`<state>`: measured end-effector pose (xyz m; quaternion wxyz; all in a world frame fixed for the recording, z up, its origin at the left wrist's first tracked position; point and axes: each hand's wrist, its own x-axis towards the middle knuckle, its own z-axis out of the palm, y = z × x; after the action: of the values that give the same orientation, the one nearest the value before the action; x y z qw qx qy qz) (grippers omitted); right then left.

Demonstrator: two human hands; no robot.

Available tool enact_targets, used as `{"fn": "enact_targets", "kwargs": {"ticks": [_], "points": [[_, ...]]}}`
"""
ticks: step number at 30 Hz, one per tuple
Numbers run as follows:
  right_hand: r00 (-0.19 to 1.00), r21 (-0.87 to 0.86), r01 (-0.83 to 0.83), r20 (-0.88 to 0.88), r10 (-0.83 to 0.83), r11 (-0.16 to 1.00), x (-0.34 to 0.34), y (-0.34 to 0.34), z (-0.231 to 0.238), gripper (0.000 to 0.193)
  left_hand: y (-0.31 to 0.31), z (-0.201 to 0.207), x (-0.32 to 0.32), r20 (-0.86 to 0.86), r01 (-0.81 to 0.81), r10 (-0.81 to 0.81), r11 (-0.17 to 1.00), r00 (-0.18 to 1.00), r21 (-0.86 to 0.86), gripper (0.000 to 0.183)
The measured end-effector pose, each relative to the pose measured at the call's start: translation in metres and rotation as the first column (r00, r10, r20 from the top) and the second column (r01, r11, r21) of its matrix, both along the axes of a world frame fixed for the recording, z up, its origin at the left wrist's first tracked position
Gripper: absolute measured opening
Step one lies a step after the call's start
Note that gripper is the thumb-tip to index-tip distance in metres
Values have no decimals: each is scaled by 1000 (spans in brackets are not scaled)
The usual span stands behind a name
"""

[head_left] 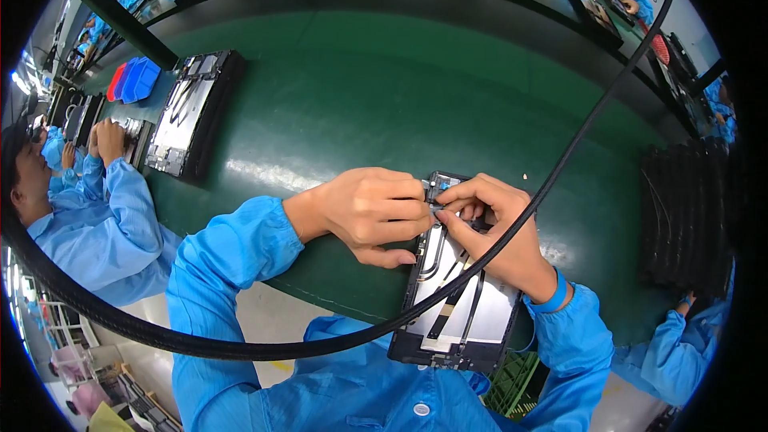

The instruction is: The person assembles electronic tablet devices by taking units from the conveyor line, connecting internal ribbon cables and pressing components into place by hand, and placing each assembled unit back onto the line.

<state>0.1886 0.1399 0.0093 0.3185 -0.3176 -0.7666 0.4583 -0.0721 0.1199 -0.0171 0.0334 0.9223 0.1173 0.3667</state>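
Note:
An opened tablet (pixel 496 312) lies on the green table in front of me, with a black frame, silver inner panels and dark ribbon cables. My left hand (pixel 376 212) is at its far left corner, fingers curled and thumb lower along the edge; what its fingertips hold, if anything, is hidden. My right hand (pixel 504 228) reaches over the same far end, thumb and index finger pinched close to the left fingertips. What lies in that pinch is too small to make out. A small blue piece (pixel 444 186) shows beside the right index finger.
A thick black cable (pixel 320 350) arcs across the view before my arms. Another opened tablet stack (pixel 188 116) stands far left, near blue and red bins (pixel 136 80). Black trays (pixel 684 220) are piled at right. A co-worker (pixel 104 208) sits at left. A blue wrist strap (pixel 552 296) circles my right wrist.

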Motion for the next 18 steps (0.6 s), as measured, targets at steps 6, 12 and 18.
{"fn": "enact_targets", "kwargs": {"ticks": [6,12,18], "points": [[999,45,-14,45,12,999,0,0,4,18,0,0,0,5,-3,3,999,1000,-50,41],[999,53,-29,46,27,998,2,2,7,17,1,3,3,-30,-1,0,1000,1000,-29,35],[994,78,56,-97,-49,995,4,1,2,30,0,11,8,-50,-23,23,1000,998,-2,27]]}}
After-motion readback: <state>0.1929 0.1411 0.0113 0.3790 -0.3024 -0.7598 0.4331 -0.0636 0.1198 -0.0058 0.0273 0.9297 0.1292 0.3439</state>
